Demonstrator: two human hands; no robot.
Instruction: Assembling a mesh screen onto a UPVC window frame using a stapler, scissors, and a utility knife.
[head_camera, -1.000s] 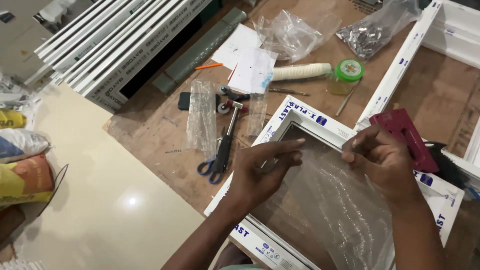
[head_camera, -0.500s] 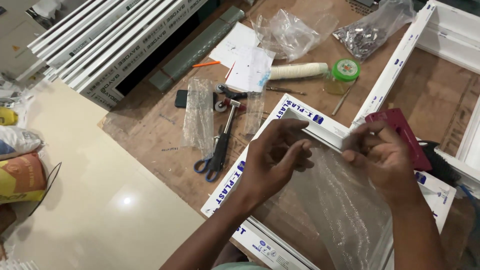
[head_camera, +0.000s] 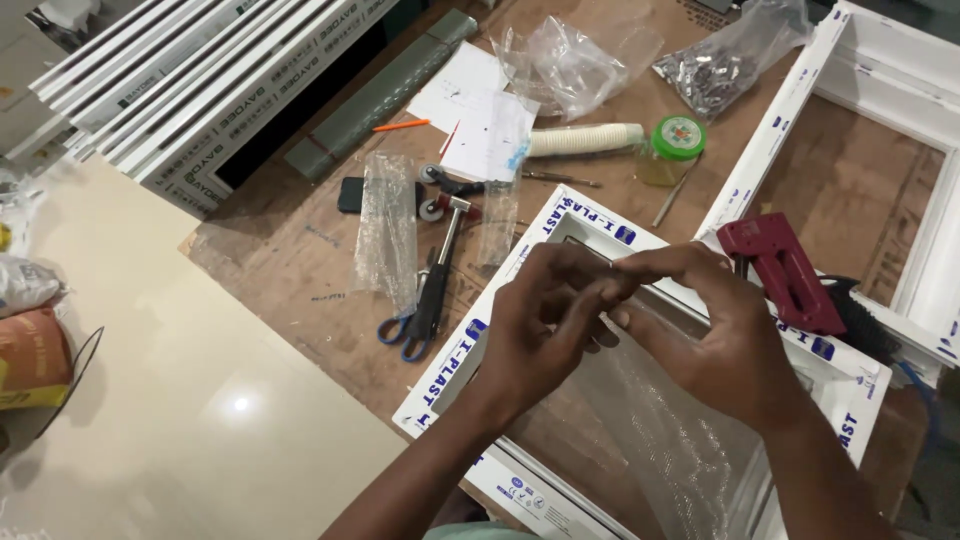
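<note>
Left hand (head_camera: 545, 325) and right hand (head_camera: 715, 345) meeting fingertip to fingertip above the white frame (head_camera: 600, 225) on the wooden surface (head_camera: 290, 260), both pinching the top edge of a clear plastic sheet (head_camera: 660, 440) draped inside that frame. Red tool (head_camera: 780, 272) resting on the frame's right side; scissors (head_camera: 415, 315) and hammer (head_camera: 445, 240) just left of the frame.

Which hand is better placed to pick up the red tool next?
Right. The right hand is close beside the red tool on the white frame; the left hand is farther away.
</note>
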